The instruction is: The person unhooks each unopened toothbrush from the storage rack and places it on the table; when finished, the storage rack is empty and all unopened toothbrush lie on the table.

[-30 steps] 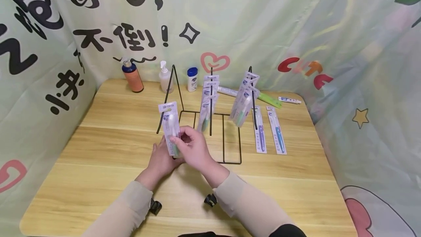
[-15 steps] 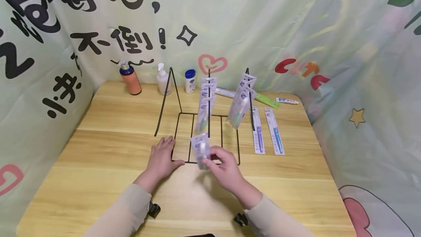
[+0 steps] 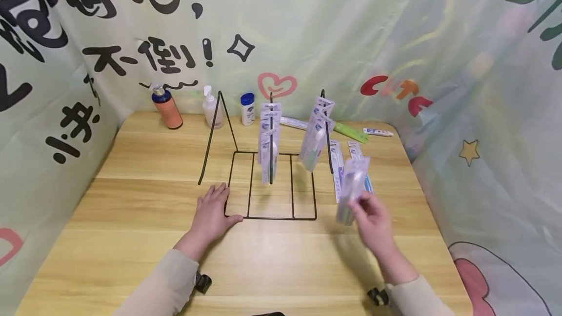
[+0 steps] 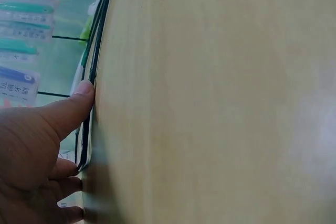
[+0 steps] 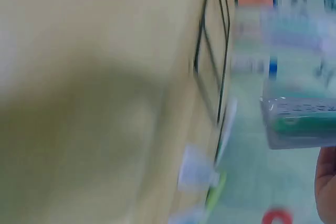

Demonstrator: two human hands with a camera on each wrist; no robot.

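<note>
My right hand (image 3: 374, 221) pinches a packaged toothbrush (image 3: 353, 179) near its lower end, over the right side of the table. The right wrist view shows the green handle (image 5: 304, 124) through the clear pack. My left hand (image 3: 210, 216) rests at the front left corner of a black wire rack (image 3: 281, 218), fingers spread; in the left wrist view its thumb (image 4: 79, 103) lies against the frame. Several packaged toothbrushes (image 3: 269, 160) hang on the rack's middle hook, and more packs (image 3: 312, 148) hang on the right hook. The left hook (image 3: 208, 143) carries nothing.
Two packaged toothbrushes lie right of the rack, a purple one (image 3: 337, 172) and a blue one (image 3: 355, 149), the latter partly hidden by the held pack. Behind stand an orange bottle (image 3: 169, 111), a pump bottle (image 3: 211, 111) and a blue-capped bottle (image 3: 248, 110). A toothpaste tube (image 3: 377, 132) lies back right.
My right hand has carried the toothbrush pack from beside the left hand, across the rack's front, to the far right. The left hand stays at the rack's corner.
</note>
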